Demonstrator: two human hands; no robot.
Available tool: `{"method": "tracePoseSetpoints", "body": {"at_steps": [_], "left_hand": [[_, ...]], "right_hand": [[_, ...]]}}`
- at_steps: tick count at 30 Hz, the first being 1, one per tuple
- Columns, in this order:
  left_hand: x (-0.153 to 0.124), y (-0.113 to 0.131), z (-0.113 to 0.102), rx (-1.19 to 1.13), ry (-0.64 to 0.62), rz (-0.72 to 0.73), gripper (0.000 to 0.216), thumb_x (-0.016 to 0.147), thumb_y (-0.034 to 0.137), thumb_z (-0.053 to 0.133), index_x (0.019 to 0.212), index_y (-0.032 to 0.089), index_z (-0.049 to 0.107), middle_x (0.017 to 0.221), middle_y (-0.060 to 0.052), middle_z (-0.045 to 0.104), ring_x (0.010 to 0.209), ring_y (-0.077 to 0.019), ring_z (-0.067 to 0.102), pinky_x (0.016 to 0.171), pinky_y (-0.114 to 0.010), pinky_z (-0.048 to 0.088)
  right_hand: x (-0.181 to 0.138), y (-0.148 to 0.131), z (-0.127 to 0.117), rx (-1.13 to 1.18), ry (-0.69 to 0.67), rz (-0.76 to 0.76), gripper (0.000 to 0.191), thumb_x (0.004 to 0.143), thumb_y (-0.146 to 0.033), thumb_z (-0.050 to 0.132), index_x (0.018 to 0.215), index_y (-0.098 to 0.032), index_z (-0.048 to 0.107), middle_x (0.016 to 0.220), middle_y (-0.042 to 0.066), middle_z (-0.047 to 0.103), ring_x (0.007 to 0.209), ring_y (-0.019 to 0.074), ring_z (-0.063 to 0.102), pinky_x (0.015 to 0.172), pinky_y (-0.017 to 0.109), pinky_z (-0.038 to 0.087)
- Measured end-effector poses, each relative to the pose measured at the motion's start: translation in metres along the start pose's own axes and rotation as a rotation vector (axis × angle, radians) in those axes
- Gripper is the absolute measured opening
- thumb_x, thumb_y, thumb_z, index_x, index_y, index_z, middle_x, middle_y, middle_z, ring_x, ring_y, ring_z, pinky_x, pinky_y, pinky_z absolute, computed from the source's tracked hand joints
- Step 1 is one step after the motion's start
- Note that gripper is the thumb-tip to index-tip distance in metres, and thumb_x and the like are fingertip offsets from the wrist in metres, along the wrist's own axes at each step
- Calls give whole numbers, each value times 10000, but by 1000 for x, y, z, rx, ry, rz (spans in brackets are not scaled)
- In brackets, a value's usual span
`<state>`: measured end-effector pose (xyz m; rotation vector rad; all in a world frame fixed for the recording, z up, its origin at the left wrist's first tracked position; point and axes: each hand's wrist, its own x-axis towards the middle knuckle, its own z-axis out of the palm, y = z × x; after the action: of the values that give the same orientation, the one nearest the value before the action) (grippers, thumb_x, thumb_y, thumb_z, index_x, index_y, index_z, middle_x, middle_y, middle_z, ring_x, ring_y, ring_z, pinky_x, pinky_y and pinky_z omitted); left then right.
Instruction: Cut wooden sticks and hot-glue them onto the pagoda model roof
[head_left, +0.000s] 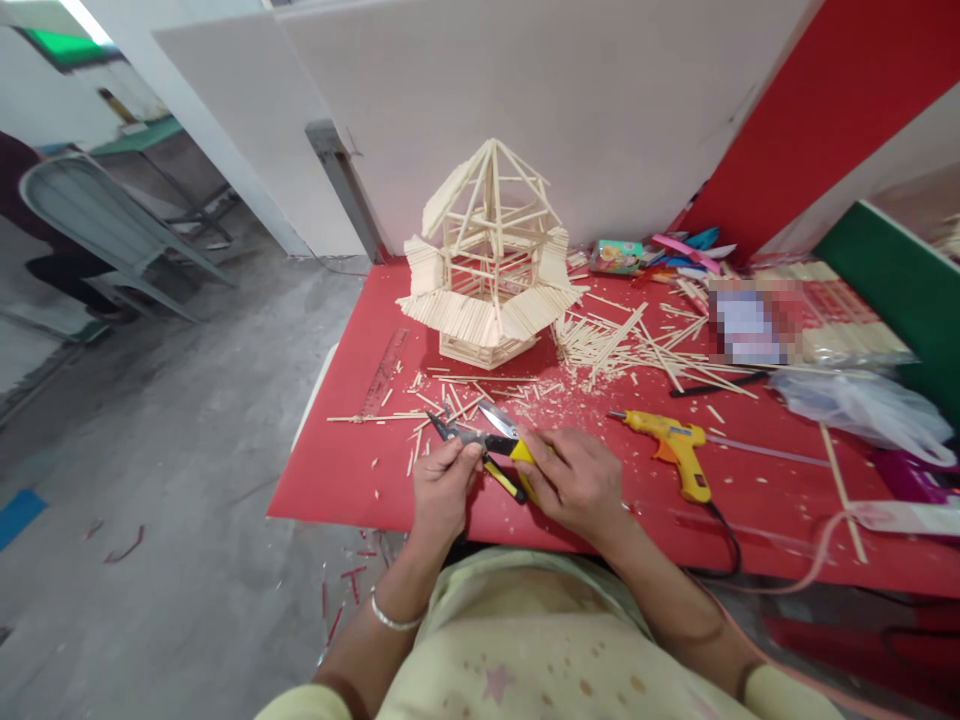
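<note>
My right hand [574, 480] is closed around a yellow and black handle of a pair of pliers [495, 445]. The dark jaws point away to the left, and the handles are spread apart. Close by the jaws, my left hand [444, 488] is closed in a pinch; whatever lies between its fingertips is too small to make out. A shiny pointed blade [499, 420] shows just beyond the pliers. Past both hands stands a tower-like model [491, 260] built of thin wooden sticks, its lower roof covered and its upper roof partly open framing.
A red-covered table [337, 480] carries loose sticks [607, 340] and cut scraps. To the right lie a yellow glue gun [671, 450], a plastic bag [862, 400] and packs of sticks [847, 320]. A clear ruler [384, 372] lies left. A person sits on a chair [97, 210].
</note>
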<state>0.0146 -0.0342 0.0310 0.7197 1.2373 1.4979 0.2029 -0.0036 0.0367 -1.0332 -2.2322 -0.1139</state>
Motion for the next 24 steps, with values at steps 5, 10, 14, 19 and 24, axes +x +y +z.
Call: {"method": "tracePoseSetpoints", "body": {"at_steps": [5, 10, 14, 19, 24], "left_hand": [[1, -5, 2, -44, 45, -42, 293, 747, 412, 789, 715, 141, 680, 537, 33, 526, 407, -34, 349, 393, -175, 280], [3, -2, 3, -69, -26, -54, 292, 780, 430, 764, 867, 153, 730, 612, 18, 575, 437, -32, 376, 414, -167, 284], [5, 1, 2, -110, -19, -104, 366, 780, 452, 756, 1006, 163, 742, 741, -16, 647, 454, -23, 384, 406, -160, 264], [8, 0, 3, -150, 26, -172, 305, 705, 362, 829, 901, 152, 728, 660, 3, 622, 474, -35, 436, 422, -148, 299], [6, 3, 6, -161, -25, -162, 255, 713, 353, 807, 804, 146, 688, 552, 35, 536, 422, -38, 398, 387, -151, 265]], "right_hand": [[4, -1, -4, -13, -15, 6, 424, 900, -333, 614, 1305, -209, 612, 974, 81, 695, 874, 208, 602, 777, 347, 448], [0, -1, 3, 140, -79, 157, 370, 917, -321, 594, 1261, -192, 634, 983, 83, 697, 883, 205, 616, 767, 336, 476], [-3, 3, 6, 239, 20, 293, 378, 935, -280, 568, 1303, -198, 594, 1068, 93, 689, 944, 203, 631, 817, 340, 502], [5, 0, -4, 250, 0, 198, 346, 937, -296, 570, 1270, -213, 615, 1018, 84, 695, 905, 193, 632, 779, 320, 508], [5, -5, -1, 203, -117, 142, 355, 938, -326, 567, 1259, -187, 629, 955, 79, 689, 866, 192, 606, 752, 320, 472]]}}
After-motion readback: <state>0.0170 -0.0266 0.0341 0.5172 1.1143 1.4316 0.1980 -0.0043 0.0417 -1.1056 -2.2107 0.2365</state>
